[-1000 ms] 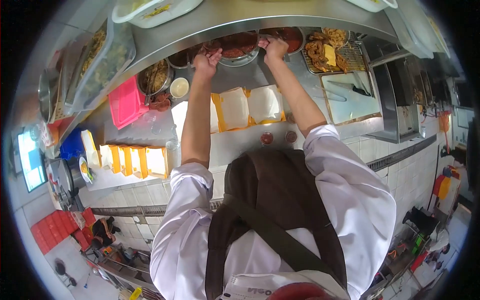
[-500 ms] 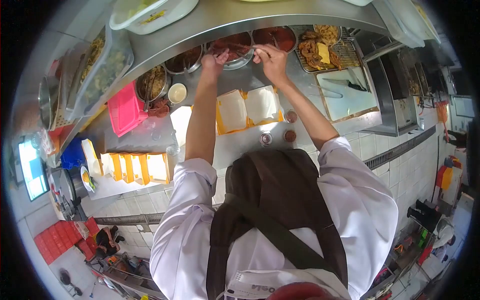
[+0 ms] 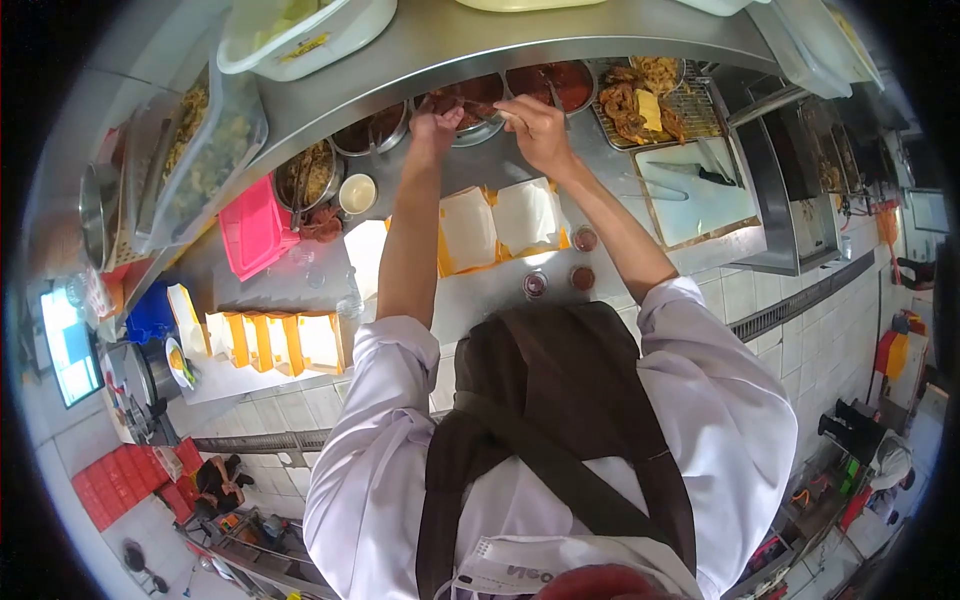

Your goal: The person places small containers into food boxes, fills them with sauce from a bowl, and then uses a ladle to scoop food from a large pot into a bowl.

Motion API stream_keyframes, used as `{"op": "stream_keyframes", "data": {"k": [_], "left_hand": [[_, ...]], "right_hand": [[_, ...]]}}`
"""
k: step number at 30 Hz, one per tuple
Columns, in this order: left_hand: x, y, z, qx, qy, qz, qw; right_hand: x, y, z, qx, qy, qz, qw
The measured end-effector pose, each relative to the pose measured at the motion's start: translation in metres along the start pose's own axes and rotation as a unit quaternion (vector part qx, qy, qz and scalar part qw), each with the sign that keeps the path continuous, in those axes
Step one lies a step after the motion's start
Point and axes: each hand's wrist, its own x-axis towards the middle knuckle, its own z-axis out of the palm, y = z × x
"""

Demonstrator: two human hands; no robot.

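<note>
Over the middle sauce pot (image 3: 482, 138), my left hand (image 3: 437, 127) is cupped at the near-left rim, its fingers curled round something too small to make out. Facing it from the right, my right hand (image 3: 538, 130) pinches the end of a thin dark utensil (image 3: 480, 104) that points toward the left hand. Beside this pot are a dark sauce pot (image 3: 372, 132) on the left and a red sauce pot (image 3: 570, 88) on the right. Two paper-lined open boxes (image 3: 501, 228) lie below the hands on the steel counter (image 3: 460, 300). Small sauce cups (image 3: 582, 277) stand right of them.
At left are a pink container (image 3: 255, 228), a cream cup (image 3: 357, 194), a pot of food (image 3: 308, 178) and a row of yellow boxes (image 3: 275, 341). Right are a rack of fried food (image 3: 635, 108) and a cutting board (image 3: 695, 200) with a knife. A steel shelf (image 3: 480, 45) overhangs the pots.
My right hand has shifted slightly left and down, closer to my left hand. The left hand has moved slightly right and curled more. The view has shifted a little.
</note>
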Motion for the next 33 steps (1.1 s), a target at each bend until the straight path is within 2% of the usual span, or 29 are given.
{"op": "stream_keyframes", "data": {"k": [3, 6, 10, 16, 18, 20, 22, 25, 26, 27, 28, 29, 30, 31, 32, 33], "left_hand": [[0.001, 0.000, -0.001, -0.024, 0.012, -0.005, 1.000], [0.002, -0.001, -0.001, -0.024, -0.033, 0.007, 0.999], [0.000, -0.003, 0.001, -0.054, -0.002, -0.006, 0.999], [-0.012, 0.001, 0.006, -0.091, 0.020, -0.008, 0.996], [-0.016, 0.000, -0.005, -0.113, 0.021, -0.010, 0.993], [-0.025, 0.002, -0.017, -0.130, -0.010, -0.023, 0.991], [-0.047, 0.007, -0.007, -0.121, 0.014, -0.018, 0.992], [-0.072, 0.010, -0.009, -0.131, -0.011, -0.001, 0.991], [-0.081, 0.010, -0.005, -0.123, -0.044, 0.014, 0.991], [-0.101, 0.013, 0.001, -0.132, -0.152, -0.013, 0.979], [-0.131, 0.015, 0.025, -0.142, -0.140, -0.034, 0.979], [-0.140, 0.010, 0.015, -0.201, -0.224, -0.088, 0.949], [-0.173, 0.010, 0.038, -0.180, -0.189, -0.111, 0.959], [-0.175, -0.001, 0.022, -0.201, -0.128, -0.134, 0.962], [-0.194, -0.008, 0.025, -0.183, -0.120, -0.142, 0.965], [-0.205, -0.021, 0.018, -0.074, -0.204, -0.108, 0.970]], "right_hand": [[0.002, 0.002, -0.001, -0.022, -0.006, -0.001, 1.000], [0.003, -0.005, -0.004, -0.003, 0.018, 0.019, 1.000], [0.007, -0.011, -0.006, -0.002, 0.007, 0.039, 0.999], [0.008, 0.002, -0.012, 0.056, 0.081, 0.090, 0.991], [0.003, 0.012, -0.011, 0.168, 0.192, 0.207, 0.944], [-0.003, 0.029, -0.007, 0.172, 0.205, 0.216, 0.939], [-0.004, 0.048, 0.006, 0.204, 0.205, 0.249, 0.924], [-0.008, 0.072, 0.022, 0.105, 0.121, 0.269, 0.950], [-0.006, 0.064, 0.018, -0.198, 0.095, 0.165, 0.962], [-0.003, 0.040, 0.013, -0.244, 0.031, 0.280, 0.928], [-0.016, 0.050, 0.024, -0.277, 0.126, 0.242, 0.921], [-0.029, 0.023, 0.000, -0.314, 0.073, 0.039, 0.946], [-0.031, 0.003, -0.006, -0.284, 0.113, 0.081, 0.949], [-0.031, -0.026, -0.015, -0.069, 0.056, 0.324, 0.942], [-0.056, 0.010, 0.005, -0.047, 0.033, 0.231, 0.971], [-0.064, -0.011, -0.010, 0.121, 0.007, 0.368, 0.922]]}}
